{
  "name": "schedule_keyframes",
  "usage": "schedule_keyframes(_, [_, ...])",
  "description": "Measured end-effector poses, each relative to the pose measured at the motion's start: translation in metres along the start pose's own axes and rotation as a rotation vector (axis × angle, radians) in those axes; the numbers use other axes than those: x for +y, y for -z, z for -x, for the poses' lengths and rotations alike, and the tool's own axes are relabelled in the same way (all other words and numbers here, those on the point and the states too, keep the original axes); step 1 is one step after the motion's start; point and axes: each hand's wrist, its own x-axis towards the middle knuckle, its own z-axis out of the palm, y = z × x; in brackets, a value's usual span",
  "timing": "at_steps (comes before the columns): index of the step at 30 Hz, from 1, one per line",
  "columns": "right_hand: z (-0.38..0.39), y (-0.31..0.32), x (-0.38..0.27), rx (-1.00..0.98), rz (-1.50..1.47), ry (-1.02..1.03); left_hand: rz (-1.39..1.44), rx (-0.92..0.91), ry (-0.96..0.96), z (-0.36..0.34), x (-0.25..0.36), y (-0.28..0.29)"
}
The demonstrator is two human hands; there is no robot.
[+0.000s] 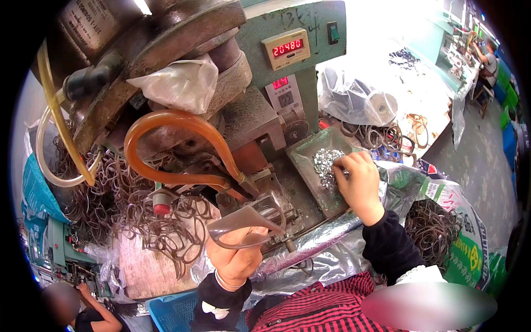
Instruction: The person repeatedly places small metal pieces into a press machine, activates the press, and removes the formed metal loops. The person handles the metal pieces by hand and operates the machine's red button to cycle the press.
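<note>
My left hand [235, 260] grips a translucent smoky-brown plastic frame piece [238, 224], raised at the front of the grimy machine [243, 130], just below an orange hose loop [166, 117]. Over a green-grey metal tray [315, 191] on the machine's right, my right hand [359, 185] has its fingertips pinched at a pile of small shiny metal pieces [329, 159]; whatever sits between them is hidden.
Tangled brown frames [180, 232] cover the left bench; more fill a sack [428, 238] at right. A blue basket [168, 310] stands below. Wrapped rolls [357, 97] lie behind the tray. Other workers sit at lower left [94, 315] and far right [487, 63].
</note>
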Motion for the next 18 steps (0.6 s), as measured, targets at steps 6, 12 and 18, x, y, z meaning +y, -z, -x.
schedule_keyframes(6, [-0.013,-0.006,0.006,0.025,-0.088,0.016,-0.015,0.041,-0.011,-0.004,0.002,-0.004])
schedule_keyframes(12, [-0.018,-0.018,-0.010,-0.141,0.061,0.415,0.038,0.011,-0.083,0.010,-0.011,0.003])
schedule_keyframes(18, [-0.003,-0.003,0.001,-0.043,-0.236,0.010,-0.532,0.072,0.330,0.040,0.042,0.072])
